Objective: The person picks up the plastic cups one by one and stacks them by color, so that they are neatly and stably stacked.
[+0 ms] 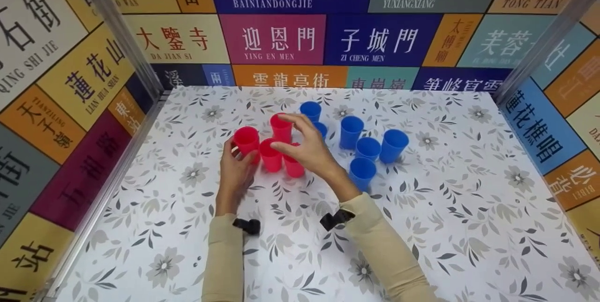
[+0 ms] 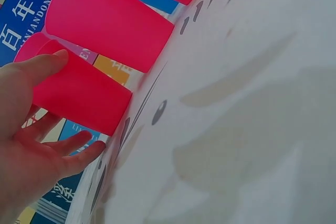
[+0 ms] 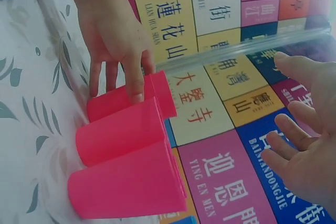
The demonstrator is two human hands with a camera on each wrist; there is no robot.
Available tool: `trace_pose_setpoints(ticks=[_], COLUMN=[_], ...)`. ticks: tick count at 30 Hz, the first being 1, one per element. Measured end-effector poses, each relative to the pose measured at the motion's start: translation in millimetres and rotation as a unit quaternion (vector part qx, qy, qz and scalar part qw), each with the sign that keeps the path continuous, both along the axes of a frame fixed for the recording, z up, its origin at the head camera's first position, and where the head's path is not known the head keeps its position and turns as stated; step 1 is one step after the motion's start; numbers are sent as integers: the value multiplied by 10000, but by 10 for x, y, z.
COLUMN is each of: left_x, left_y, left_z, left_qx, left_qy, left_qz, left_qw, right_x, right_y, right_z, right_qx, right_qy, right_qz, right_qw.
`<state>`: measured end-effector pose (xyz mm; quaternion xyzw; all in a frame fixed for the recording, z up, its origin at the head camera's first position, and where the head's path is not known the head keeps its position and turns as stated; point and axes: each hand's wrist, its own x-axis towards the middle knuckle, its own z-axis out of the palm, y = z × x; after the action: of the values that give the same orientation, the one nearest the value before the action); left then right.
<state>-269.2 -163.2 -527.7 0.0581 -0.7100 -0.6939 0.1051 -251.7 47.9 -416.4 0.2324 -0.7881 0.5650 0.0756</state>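
Note:
Several red plastic cups stand upright, mouth up, in a close group on the table. My left hand [image 1: 233, 170] holds the leftmost red cup [image 1: 247, 139], thumb on its near side and fingers round the outer side. In the left wrist view, the thumb lies near the rim of that red cup [image 2: 86, 90]. My right hand [image 1: 311, 149] is spread over the group's right side, above the front-right red cup [image 1: 294, 168] and beside the back red cup [image 1: 281, 129]. The right wrist view shows its fingers [image 3: 286, 135] loosely bent, apart from the cups.
Right of the red group stand several upright blue cups [image 1: 351, 132]; one is partly hidden behind my right hand. The table [image 1: 187, 227] has a white floral cover. Panels with printed place names [image 1: 276, 39] rise at the back and both sides, with clear posts [image 1: 126, 34] at the corners.

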Motion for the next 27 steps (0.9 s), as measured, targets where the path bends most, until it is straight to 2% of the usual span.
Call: trace_pose_setpoints(ticks=[5, 12, 19, 27], left_x=[0, 1, -11, 2], left_y=[5, 18, 28, -8], left_z=[4, 10, 23, 3], left_qx=[110, 138, 175, 294], left_qy=[-74, -121, -323, -422], left_qz=[-2, -29, -84, -156], left_qw=[9999, 9998, 9993, 9986], right_x=[79, 107, 62, 43], right_y=[118, 200, 233, 228], right_z=[-105, -321, -495, -640], right_qx=[-133, -429, -598, -547], right_qy=[176, -1, -205, -485], right_qz=[-262, -587, -653, -625], right_qw=[9994, 9974, 9959, 9954])
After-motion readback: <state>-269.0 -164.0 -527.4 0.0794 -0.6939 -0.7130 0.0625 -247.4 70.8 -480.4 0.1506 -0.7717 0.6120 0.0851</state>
